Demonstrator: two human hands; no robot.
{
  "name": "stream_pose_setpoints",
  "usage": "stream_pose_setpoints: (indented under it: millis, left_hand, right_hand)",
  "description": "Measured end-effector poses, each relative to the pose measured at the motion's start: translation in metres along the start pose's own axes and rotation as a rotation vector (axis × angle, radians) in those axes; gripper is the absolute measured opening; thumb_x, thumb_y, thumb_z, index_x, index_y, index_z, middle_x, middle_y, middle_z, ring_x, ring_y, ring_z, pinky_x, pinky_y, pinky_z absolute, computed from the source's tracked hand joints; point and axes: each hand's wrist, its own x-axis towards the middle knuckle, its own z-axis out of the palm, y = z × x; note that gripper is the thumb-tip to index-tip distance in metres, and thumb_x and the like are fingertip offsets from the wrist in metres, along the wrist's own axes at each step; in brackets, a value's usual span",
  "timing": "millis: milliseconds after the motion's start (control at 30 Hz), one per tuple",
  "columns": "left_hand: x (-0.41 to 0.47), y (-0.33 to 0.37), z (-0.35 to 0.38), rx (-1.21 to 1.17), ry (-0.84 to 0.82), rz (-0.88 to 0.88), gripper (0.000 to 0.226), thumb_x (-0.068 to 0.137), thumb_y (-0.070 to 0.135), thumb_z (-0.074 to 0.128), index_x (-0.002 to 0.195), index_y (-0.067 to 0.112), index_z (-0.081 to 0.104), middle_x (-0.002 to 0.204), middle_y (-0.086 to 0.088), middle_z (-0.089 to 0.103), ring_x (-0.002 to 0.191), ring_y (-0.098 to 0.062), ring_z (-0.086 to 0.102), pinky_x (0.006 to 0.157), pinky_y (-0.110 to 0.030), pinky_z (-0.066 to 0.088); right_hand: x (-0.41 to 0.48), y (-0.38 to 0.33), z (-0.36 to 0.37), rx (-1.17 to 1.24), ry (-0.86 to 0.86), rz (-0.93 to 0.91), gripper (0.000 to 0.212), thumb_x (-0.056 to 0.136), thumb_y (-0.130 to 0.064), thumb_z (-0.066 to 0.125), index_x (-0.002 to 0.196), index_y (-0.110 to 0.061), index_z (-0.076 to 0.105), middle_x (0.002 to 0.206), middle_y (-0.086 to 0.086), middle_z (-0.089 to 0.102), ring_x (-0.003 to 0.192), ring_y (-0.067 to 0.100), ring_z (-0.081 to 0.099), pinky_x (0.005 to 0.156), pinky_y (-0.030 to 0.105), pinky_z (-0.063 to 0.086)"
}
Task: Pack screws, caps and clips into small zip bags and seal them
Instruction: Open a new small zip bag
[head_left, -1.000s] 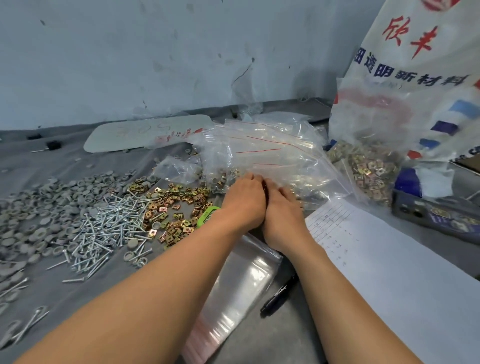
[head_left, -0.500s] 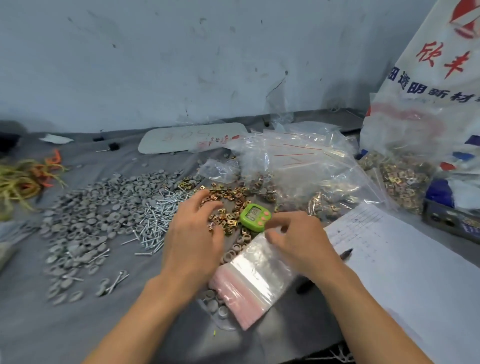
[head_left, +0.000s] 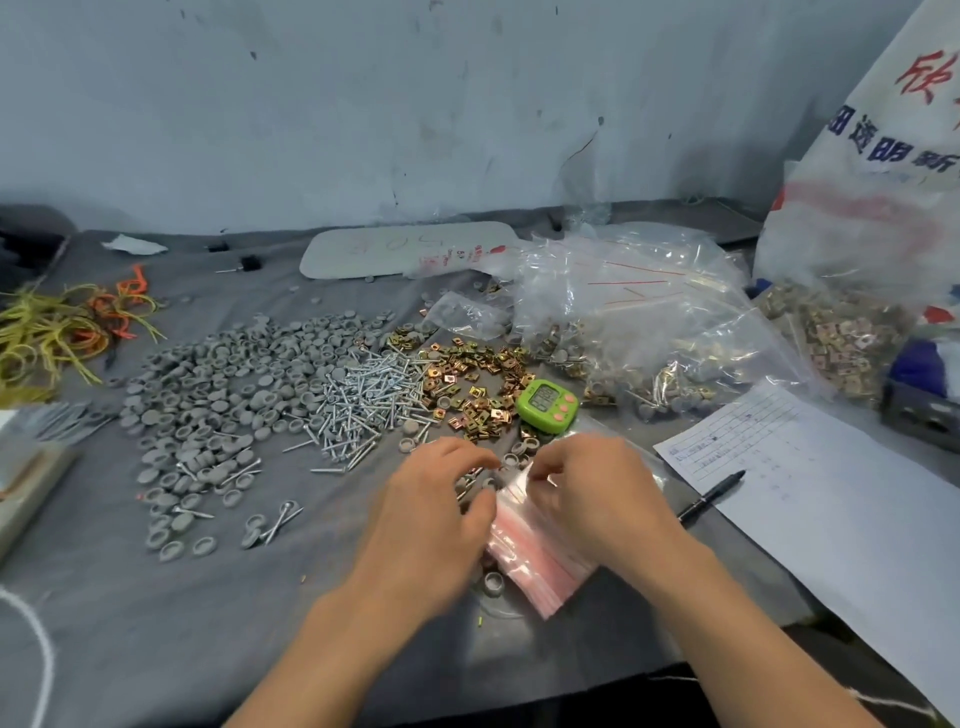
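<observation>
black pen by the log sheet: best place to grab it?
Take the pen mid-barrel, pinching from above across its long axis. It lies flat and diagonal, far end on the paper, near end on the grey cloth, with both long sides free. The right hand is nearest, but it pinches the zip bags.

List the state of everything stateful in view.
left hand, fingers curled beside zip bags, grip unclear
right hand, pinching zip bags
zip bags, stacked flat, look empty
timer, face up, digits showing
pen, lying across paper edge
screws, loose pile
caps, loose pile
clips, loose pile
</observation>
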Motion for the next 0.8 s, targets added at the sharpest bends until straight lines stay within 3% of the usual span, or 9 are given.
stream_pose_setpoints:
  millis: [100, 200, 333, 433, 567, 633, 733, 800]
  left_hand:
    - [0.0, 0.008, 0.012, -0.066, -0.072, -0.021, 0.018, 0.087, 0.027, 0.069, 0.103, 0.034, 0.068, 0.1, 0.02, 0.06, 0.09, 0.002, 0.056, 0.083, -0.014, 0.042]
    - [0.002, 0.012, 0.021, 0.049, -0.177, 0.049, 0.012, 0.091, 0.029, 0.063, 0.099, 0.031, 0.071, 0.102, 0.017, 0.058, 0.101, -0.006, 0.049, 0.095, -0.027, 0.041]
    - [0.005, 0.013, 0.024, 0.122, -0.207, 0.098, 0.024, 0.098, 0.037, 0.052, 0.111, 0.035, 0.071, 0.111, 0.018, 0.059, 0.107, -0.006, 0.044, 0.093, -0.024, 0.038]
    - [0.006, 0.013, 0.025, 0.142, -0.215, 0.114, 0.025, 0.099, 0.038, 0.049, 0.113, 0.036, 0.069, 0.111, 0.019, 0.057, 0.105, -0.005, 0.043, 0.09, -0.023, 0.036]
    - [0.008, 0.006, 0.024, 0.108, -0.267, 0.092, 0.021, 0.097, 0.037, 0.054, 0.11, 0.036, 0.071, 0.109, 0.022, 0.058, 0.104, -0.001, 0.045, 0.094, -0.024, 0.04]
    - [0.011, 0.003, 0.019, -0.035, -0.239, -0.031, 0.02, 0.094, 0.036, 0.063, 0.111, 0.038, 0.073, 0.106, 0.024, 0.064, 0.099, 0.004, 0.055, 0.093, -0.023, 0.048]
    - [0.021, 0.002, 0.005, -0.462, -0.045, -0.292, 0.028, 0.091, 0.029, 0.074, 0.117, 0.04, 0.072, 0.099, 0.02, 0.074, 0.091, 0.002, 0.068, 0.09, -0.029, 0.056]
    - [0.029, 0.003, -0.007, -0.933, -0.043, -0.422, 0.032, 0.09, 0.035, 0.071, 0.122, 0.035, 0.068, 0.111, 0.012, 0.076, 0.103, -0.006, 0.071, 0.099, -0.037, 0.054]
  right_hand:
    - [0.005, 0.006, -0.004, 0.274, 0.027, 0.118, 0.013, 0.089, -0.024, 0.071, 0.078, -0.022, 0.076, 0.073, -0.01, 0.072, 0.07, 0.011, 0.065, 0.067, 0.03, 0.052]
    - [0.004, 0.013, -0.018, 0.829, 0.094, 0.309, 0.023, 0.094, -0.01, 0.064, 0.074, -0.009, 0.074, 0.073, 0.002, 0.074, 0.062, 0.017, 0.062, 0.068, 0.037, 0.05]
    - [0.011, 0.031, -0.049, 1.638, 0.072, 0.475, 0.023, 0.103, -0.01, 0.052, 0.095, 0.004, 0.068, 0.093, 0.019, 0.077, 0.084, 0.028, 0.074, 0.08, 0.041, 0.057]
    - [0.017, 0.044, -0.07, 1.988, -0.01, 0.45, 0.03, 0.106, -0.016, 0.045, 0.081, -0.009, 0.059, 0.092, 0.017, 0.077, 0.091, 0.032, 0.077, 0.09, 0.046, 0.057]
    - [0.02, 0.041, -0.084, 1.977, -0.129, 0.433, 0.031, 0.106, -0.019, 0.045, 0.078, -0.012, 0.059, 0.096, 0.016, 0.078, 0.095, 0.03, 0.077, 0.093, 0.042, 0.056]
    - [0.022, 0.031, -0.086, 1.883, -0.209, 0.429, 0.021, 0.099, -0.015, 0.05, 0.082, -0.011, 0.06, 0.104, 0.017, 0.078, 0.106, 0.031, 0.075, 0.096, 0.043, 0.055]
    - [0.029, 0.005, -0.086, 1.782, -0.355, 0.387, 0.02, 0.1, -0.016, 0.05, 0.084, -0.011, 0.06, 0.106, 0.016, 0.077, 0.105, 0.027, 0.074, 0.09, 0.04, 0.056]
    - [0.033, -0.015, -0.083, 1.748, -0.473, 0.34, 0.027, 0.097, -0.017, 0.051, 0.077, -0.009, 0.068, 0.097, 0.014, 0.078, 0.089, 0.025, 0.075, 0.079, 0.039, 0.06]
